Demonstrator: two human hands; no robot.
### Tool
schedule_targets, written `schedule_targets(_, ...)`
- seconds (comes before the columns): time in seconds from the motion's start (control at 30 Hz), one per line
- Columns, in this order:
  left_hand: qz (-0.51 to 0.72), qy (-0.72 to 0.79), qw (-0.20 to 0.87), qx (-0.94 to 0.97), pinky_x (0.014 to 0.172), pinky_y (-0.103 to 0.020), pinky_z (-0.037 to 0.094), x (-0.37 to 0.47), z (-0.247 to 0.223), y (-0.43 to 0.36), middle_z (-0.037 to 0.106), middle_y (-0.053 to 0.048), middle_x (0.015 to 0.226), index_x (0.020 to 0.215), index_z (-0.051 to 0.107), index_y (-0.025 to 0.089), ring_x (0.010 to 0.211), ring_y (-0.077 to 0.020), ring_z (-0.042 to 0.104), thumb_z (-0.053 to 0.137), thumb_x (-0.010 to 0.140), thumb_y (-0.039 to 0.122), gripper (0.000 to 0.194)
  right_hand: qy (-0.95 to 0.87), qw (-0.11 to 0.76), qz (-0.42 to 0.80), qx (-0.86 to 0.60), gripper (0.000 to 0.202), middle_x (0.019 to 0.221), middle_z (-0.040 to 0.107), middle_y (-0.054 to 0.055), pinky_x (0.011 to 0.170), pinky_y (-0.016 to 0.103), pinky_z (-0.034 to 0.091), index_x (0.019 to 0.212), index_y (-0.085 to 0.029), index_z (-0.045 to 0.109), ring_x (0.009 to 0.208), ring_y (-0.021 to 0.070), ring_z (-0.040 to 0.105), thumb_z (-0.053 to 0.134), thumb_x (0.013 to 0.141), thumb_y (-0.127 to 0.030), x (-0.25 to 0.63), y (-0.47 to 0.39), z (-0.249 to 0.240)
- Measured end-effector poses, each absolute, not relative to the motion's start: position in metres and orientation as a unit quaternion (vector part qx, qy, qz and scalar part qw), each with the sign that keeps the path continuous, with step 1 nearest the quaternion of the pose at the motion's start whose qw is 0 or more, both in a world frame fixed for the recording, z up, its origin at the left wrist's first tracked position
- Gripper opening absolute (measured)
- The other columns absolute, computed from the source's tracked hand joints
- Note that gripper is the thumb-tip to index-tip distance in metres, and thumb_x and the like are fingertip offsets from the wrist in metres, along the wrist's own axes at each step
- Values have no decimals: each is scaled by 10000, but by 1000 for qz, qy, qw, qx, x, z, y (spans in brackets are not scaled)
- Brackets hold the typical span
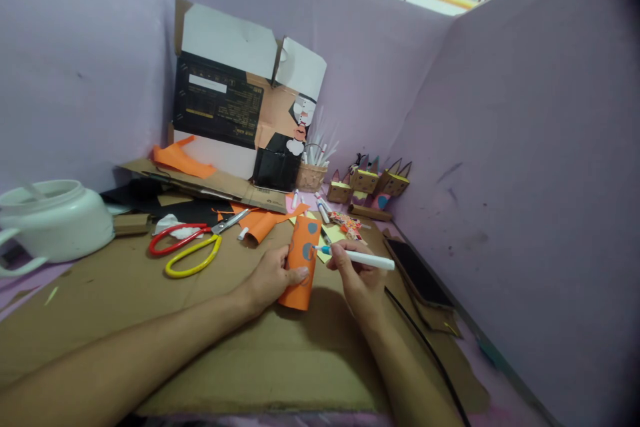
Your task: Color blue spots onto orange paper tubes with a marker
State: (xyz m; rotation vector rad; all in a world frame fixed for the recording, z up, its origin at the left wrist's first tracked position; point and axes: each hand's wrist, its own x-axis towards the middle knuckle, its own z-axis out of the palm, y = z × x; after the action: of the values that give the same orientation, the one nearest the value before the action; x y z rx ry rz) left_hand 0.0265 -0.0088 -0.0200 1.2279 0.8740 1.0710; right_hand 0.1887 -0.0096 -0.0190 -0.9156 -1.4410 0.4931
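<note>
An orange paper tube [299, 297] with several blue-grey round spots stands slightly tilted over the cardboard sheet. My left hand [273, 277] is closed around its left side, thumb across the front. A white felt-tip marker [367, 259] with a blue tip sits between the fingers of my right hand [357, 280]. Its tip touches or nearly touches the tube at one of the spots. To the left of the tube lie scissors [193, 250] with one red and one yellow handle loop. A small white marker cap [243, 233] rests near the blades.
On the left stands a white pot [65, 220]. Unfolded carton [220, 100] leans on the back wall, with a basket of markers [313, 175] beside it. Small cardboard animal figures [365, 180] stand back right. A dark phone [419, 270] and a black cable [425, 347] lie on the right.
</note>
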Motion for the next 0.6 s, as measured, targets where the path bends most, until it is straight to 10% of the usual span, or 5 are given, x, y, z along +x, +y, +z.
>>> schedule_targets(0.6,458,390,595,533,764,-326,479,27,-20,-9,686,-66,877,879,606,125,889,-260,622,724,586,316,369,-629,627,218,-404,179,535,605,-17,465,220,448,735,-173,645,478,119,564,626,834,-321,186,-9,-18)
